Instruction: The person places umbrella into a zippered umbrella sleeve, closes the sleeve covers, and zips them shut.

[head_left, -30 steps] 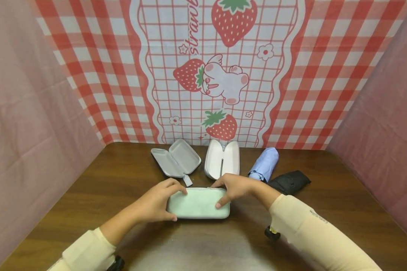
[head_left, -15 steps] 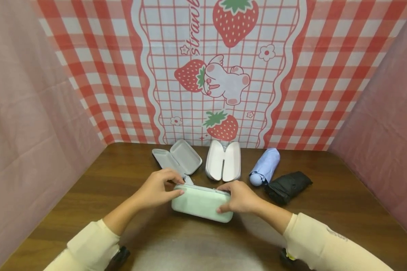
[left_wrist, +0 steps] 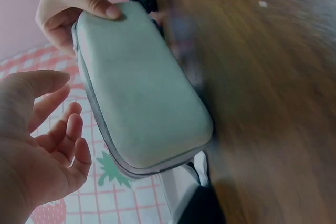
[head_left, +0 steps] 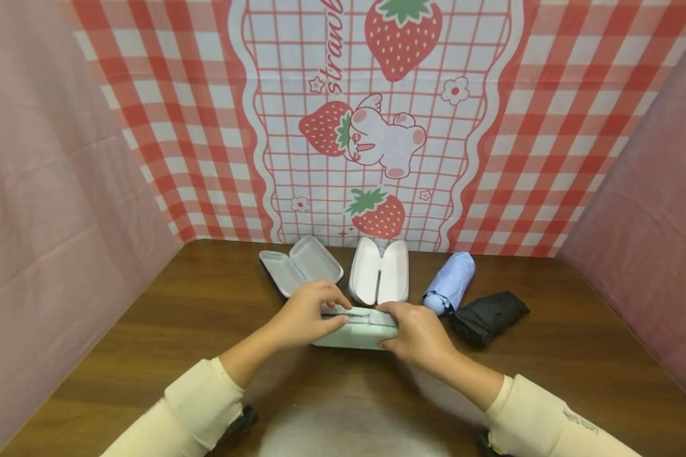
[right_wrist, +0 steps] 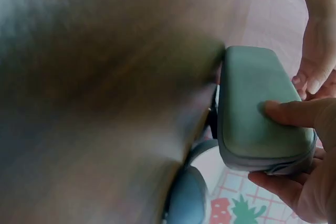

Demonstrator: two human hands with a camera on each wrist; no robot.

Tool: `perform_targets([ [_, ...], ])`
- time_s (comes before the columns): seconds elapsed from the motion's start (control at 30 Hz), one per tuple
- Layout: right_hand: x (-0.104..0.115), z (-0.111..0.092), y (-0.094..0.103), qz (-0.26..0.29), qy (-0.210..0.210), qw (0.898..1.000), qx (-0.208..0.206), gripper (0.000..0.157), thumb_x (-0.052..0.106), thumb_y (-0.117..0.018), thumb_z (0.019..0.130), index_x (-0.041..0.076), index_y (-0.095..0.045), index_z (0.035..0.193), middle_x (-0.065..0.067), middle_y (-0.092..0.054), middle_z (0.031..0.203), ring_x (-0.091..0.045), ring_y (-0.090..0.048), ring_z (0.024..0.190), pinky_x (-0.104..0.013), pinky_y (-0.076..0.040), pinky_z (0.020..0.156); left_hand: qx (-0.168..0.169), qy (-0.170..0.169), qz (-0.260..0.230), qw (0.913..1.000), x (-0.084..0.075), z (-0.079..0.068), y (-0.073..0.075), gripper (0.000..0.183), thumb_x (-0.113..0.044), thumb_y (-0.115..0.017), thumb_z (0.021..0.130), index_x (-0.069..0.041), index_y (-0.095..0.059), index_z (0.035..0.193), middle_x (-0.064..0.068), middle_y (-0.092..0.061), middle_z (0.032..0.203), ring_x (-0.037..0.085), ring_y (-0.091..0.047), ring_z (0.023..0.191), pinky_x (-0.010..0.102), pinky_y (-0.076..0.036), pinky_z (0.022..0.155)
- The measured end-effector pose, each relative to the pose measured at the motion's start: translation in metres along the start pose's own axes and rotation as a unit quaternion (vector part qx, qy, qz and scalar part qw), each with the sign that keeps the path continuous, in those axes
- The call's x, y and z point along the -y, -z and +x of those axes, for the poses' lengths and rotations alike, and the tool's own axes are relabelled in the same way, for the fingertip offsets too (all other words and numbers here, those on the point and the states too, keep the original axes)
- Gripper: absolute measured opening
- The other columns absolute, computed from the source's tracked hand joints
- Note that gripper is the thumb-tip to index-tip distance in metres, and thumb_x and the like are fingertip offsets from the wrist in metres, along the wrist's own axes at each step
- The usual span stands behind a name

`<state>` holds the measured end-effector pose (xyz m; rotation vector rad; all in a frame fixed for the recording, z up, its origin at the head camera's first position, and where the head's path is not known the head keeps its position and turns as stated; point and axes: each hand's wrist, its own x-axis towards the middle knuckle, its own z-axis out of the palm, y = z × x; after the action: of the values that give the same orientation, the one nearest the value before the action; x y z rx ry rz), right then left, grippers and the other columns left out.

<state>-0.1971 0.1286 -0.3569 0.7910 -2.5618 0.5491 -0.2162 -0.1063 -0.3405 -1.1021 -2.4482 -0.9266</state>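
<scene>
A pale green zip case (head_left: 354,335) stands on its long edge on the table, its zipped side turned upward. My right hand (head_left: 425,336) grips its right end, thumb on the near face and fingers behind. In the right wrist view the thumb presses the green case (right_wrist: 257,98). Near the zip on the top left is my left hand (head_left: 305,317), thumb and fingers bent loosely. The left wrist view shows that left hand (left_wrist: 47,140) beside the case with a gap between them and nothing in its fingers.
Behind the green case lie an opened grey case (head_left: 303,266) and an opened white case (head_left: 379,270). A folded light blue umbrella (head_left: 450,282) and a black folded pouch-like bundle (head_left: 490,317) lie to the right on the wooden table (head_left: 148,330). A checked cloth (head_left: 194,127) hangs behind.
The green case has turned from lying fairly flat to standing with its zip up, and has shifted slightly back. My left hand has moved from its left end toward the zip.
</scene>
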Motion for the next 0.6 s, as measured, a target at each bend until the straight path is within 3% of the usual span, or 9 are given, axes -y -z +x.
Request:
perform_targets([
  [0.2,-0.002,-0.002,0.006,-0.027,0.052,0.998,-0.031,0.054,0.007,-0.092,0.054,0.006,-0.068,0.103,-0.007,-0.072,0.093,-0.02,-0.068,0.081,-0.038,-0.054,0.072,0.031,0.005,-0.006,0.9995,-0.007,0.012,-0.009,0.019,-0.015,-0.073,0.086,-0.006,-0.075,0.102,0.004,-0.065,0.096,0.018,-0.059,0.087,0.028,-0.047,0.076],
  [0.43,-0.002,-0.003,0.006,-0.027,0.067,0.997,-0.032,0.056,0.009,-0.092,0.054,0.006,-0.068,0.104,-0.006,-0.072,0.095,-0.02,-0.068,0.081,-0.037,-0.055,0.071,0.063,-0.001,0.007,0.998,-0.012,0.016,-0.016,0.024,-0.016,-0.069,0.089,-0.007,-0.074,0.111,0.003,-0.061,0.095,0.015,-0.053,0.083,0.025,-0.044,0.072],
  [0.6,-0.002,-0.002,0.006,-0.03,0.076,0.996,-0.029,0.056,0.01,-0.091,0.055,0.007,-0.067,0.105,-0.005,-0.072,0.093,-0.02,-0.068,0.079,-0.037,-0.055,0.071,0.063,0.0,0.001,0.998,-0.013,0.017,-0.016,0.021,-0.015,-0.07,0.087,-0.005,-0.073,0.105,0.003,-0.061,0.094,0.015,-0.055,0.083,0.025,-0.046,0.073],
])
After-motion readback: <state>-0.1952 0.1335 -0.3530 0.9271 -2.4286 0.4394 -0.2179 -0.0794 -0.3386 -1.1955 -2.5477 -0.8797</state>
